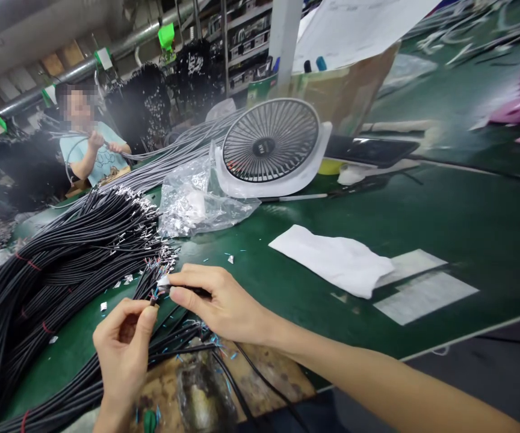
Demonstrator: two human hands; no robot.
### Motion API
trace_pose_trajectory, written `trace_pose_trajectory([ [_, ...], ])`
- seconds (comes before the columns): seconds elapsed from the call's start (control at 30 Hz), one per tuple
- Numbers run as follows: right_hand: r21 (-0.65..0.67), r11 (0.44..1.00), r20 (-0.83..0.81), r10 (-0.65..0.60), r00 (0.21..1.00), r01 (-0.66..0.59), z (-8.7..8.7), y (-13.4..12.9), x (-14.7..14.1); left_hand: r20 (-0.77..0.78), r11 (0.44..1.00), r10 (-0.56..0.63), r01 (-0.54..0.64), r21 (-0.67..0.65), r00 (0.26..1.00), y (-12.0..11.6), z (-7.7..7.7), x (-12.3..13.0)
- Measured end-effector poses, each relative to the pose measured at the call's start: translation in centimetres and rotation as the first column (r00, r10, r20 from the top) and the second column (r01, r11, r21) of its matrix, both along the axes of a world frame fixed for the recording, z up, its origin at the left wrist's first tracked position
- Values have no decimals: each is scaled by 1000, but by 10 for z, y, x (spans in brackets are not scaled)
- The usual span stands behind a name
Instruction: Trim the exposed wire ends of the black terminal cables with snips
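Note:
My left hand (124, 340) pinches the end of a black cable (153, 302) between thumb and forefinger, and thin coloured wires stick out of it. Just to the right and above, my right hand (224, 304) has thumb and fingers closed round a slim dark piece with a white tip (164, 281); its exact kind is mostly hidden. Both sets of fingertips nearly meet. Left of them lies a large bundle of black cables (61, 252) with stripped ends. More black cables (174, 340) run beneath my hands.
A stained wooden board (269, 373) lies at the front edge of the green table (467, 228). Behind are a plastic bag (197, 204), a small fan (269, 147) and a phone (377, 150). White cloth (332, 258) lies right. Another person (95, 147) holds grey cables across the table.

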State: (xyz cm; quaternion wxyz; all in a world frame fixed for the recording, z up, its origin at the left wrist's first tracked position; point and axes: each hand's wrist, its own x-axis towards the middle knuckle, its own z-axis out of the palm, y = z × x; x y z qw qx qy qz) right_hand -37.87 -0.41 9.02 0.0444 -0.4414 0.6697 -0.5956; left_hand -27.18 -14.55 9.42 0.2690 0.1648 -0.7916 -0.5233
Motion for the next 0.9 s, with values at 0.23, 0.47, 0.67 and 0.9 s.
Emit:
trace_pose_trajectory([
  [0.23, -7, 1000, 4, -24, 1000, 24, 0, 0, 3, -47, 997, 6, -10, -79, 999, 2, 3, 0],
  [0.47, 6, 1000, 20, -15, 1000, 14, 4, 2, 1, -95, 983, -36, 18, -183, 995, -2, -5, 2],
  [0.67, 46, 999, 21, -28, 999, 27, 2, 3, 2, -113, 923, -17, -28, -385, 993, 4, -2, 2],
  [0.9, 64, 997, 38, -54, 998, 52, 4, 3, 5, -215, 801, -12, -120, -587, 977, 8, -2, 1],
])
